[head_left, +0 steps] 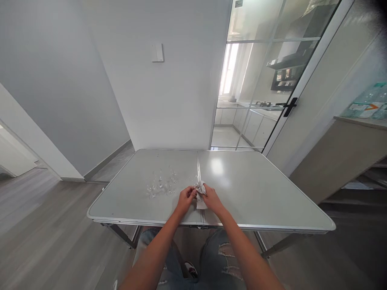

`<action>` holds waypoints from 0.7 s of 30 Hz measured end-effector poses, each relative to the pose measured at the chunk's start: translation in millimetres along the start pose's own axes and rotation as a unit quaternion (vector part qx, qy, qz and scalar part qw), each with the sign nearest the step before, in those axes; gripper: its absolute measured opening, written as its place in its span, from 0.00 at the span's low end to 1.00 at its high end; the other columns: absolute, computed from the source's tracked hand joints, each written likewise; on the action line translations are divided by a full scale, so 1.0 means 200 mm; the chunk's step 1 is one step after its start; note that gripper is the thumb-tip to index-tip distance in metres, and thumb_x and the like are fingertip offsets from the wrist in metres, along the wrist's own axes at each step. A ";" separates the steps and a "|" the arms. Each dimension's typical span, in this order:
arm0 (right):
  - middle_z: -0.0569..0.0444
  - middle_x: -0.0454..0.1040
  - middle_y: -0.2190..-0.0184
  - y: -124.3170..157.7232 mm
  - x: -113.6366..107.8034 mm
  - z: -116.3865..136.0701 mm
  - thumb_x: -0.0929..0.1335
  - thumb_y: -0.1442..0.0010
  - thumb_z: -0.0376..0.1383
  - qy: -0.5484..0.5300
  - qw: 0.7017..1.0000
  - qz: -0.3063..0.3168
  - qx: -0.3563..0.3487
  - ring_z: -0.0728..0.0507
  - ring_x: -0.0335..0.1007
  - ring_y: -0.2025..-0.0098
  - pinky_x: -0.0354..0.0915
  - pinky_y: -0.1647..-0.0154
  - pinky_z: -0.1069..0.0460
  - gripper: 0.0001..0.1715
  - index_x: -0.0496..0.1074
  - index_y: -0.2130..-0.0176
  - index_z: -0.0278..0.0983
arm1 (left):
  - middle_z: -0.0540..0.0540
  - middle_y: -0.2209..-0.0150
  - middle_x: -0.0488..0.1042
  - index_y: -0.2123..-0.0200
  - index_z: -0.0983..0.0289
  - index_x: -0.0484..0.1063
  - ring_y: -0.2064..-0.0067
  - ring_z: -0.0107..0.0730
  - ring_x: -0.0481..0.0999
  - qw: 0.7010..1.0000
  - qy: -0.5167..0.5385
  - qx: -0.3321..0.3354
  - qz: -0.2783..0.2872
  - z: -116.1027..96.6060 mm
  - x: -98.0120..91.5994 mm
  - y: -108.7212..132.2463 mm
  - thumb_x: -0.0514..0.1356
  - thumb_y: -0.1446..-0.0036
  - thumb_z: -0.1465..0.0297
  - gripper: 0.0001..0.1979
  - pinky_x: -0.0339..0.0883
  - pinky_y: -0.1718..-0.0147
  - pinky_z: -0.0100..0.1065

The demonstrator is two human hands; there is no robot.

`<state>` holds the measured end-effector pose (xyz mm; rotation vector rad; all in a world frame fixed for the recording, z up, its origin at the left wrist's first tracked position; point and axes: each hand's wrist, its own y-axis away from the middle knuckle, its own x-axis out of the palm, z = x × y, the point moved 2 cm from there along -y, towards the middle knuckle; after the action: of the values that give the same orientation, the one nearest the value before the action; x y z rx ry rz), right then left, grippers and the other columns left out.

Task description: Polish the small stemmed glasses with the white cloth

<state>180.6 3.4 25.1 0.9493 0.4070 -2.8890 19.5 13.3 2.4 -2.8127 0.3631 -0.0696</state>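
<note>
My left hand is closed, its fingertips pinching a small clear glass object whose exact kind I cannot make out. Wrapped partly round that object is a white cloth, or a paper tissue, with one end hanging down toward the table. My right hand is closed on the cloth, pressing it against the object. Both hands meet just above the table's centre seam. To the left of them, several small clear glass pieces stand grouped on the table top, their thin outlines hard to tell apart.
The pale folding table has a metal edge and a seam down its middle. Behind it rises a grey wall with a light switch. A glass-paned door stands at the right, and packed water bottles sit on a ledge beyond.
</note>
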 end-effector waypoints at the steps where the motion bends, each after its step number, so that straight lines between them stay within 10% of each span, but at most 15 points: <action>1: 0.52 0.75 0.69 0.00 -0.03 0.00 0.63 0.45 0.30 0.010 1.000 0.009 -0.002 0.45 0.67 0.67 0.59 0.63 0.53 0.09 0.69 0.63 0.37 | 0.57 0.62 0.75 0.53 0.64 0.73 0.61 0.35 0.76 0.999 0.030 -0.010 -0.017 0.00 -0.01 0.00 0.61 0.41 0.53 0.22 0.74 0.66 0.34; 6: 0.55 0.73 0.70 0.01 -0.15 0.00 0.66 0.42 0.39 -0.097 0.977 0.188 0.000 0.47 0.63 0.68 0.58 0.65 0.54 0.09 0.71 0.66 0.35 | 0.59 0.51 0.71 0.40 0.60 0.61 0.63 0.31 0.75 0.994 0.103 -0.012 -0.018 0.00 -0.01 0.00 0.67 0.48 0.52 0.36 0.75 0.72 0.31; 11: 0.58 0.68 0.75 0.03 -0.22 -0.01 0.68 0.43 0.46 -0.143 0.934 0.323 0.063 0.49 0.60 0.72 0.57 0.70 0.55 0.16 0.70 0.66 0.34 | 0.59 0.54 0.74 0.48 0.63 0.69 0.67 0.28 0.73 0.995 0.081 -0.031 0.053 -0.04 0.01 0.02 0.71 0.53 0.56 0.31 0.72 0.75 0.28; 16: 0.51 0.75 0.64 0.05 -0.18 0.13 0.65 0.40 0.31 0.156 0.963 0.208 -0.067 0.44 0.68 0.62 0.61 0.59 0.52 0.06 0.71 0.62 0.35 | 0.51 0.64 0.72 0.63 0.64 0.69 0.76 0.22 0.69 0.996 0.044 -0.064 -0.032 -0.04 0.00 0.01 0.71 0.56 0.56 0.24 0.67 0.82 0.26; 21: 0.41 0.74 0.58 0.12 -0.07 0.22 0.60 0.36 0.26 0.360 0.923 0.066 -0.119 0.40 0.70 0.55 0.57 0.47 0.46 0.13 0.69 0.55 0.33 | 0.46 0.70 0.68 0.67 0.63 0.65 0.84 0.17 0.63 0.991 0.037 -0.073 -0.105 -0.03 -0.04 0.01 0.69 0.53 0.54 0.22 0.58 0.88 0.24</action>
<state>170.2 -31.8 62.8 1.8733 0.6779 -2.2041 11.7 11.3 7.8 -2.9900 0.0897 -0.2001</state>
